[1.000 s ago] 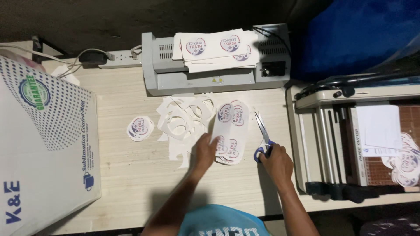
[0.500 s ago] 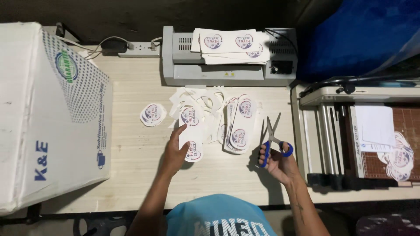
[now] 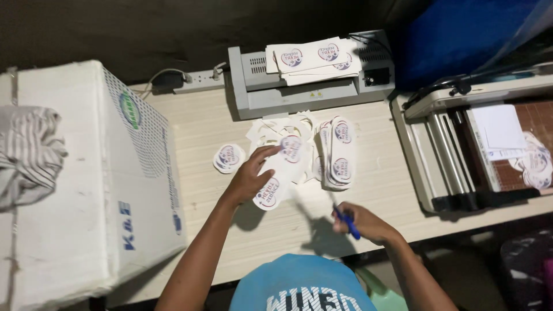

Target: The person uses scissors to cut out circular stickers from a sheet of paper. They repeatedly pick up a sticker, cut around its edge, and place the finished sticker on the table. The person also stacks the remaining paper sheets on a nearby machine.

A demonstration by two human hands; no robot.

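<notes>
The printed strip (image 3: 276, 173), a white piece bearing two round emblems, lies flat on the wooden table (image 3: 196, 126), just in front of the heap of paper offcuts (image 3: 271, 129). The left hand (image 3: 249, 177) rests on it with fingers spread and pressing down, which pins the strip so it can be slid or lifted off the surface. The right hand (image 3: 360, 222) hovers low near the table's front edge, closed around the blue handles of the scissors (image 3: 347, 223); the blades are blurred, so I cannot tell whether they are open. Just right of the strip sits a neat stack of uncut strips (image 3: 339, 152), close enough for the left hand to draw from. A single cut round sticker (image 3: 228, 158) lies apart to the left, clear of the scraps. Behind stands a grey laminator (image 3: 311, 86) with more printed sheets (image 3: 314, 57) piled on top, a paper trimmer (image 3: 461, 150) to the right, and a large white box (image 3: 98, 184) to the left.
</notes>
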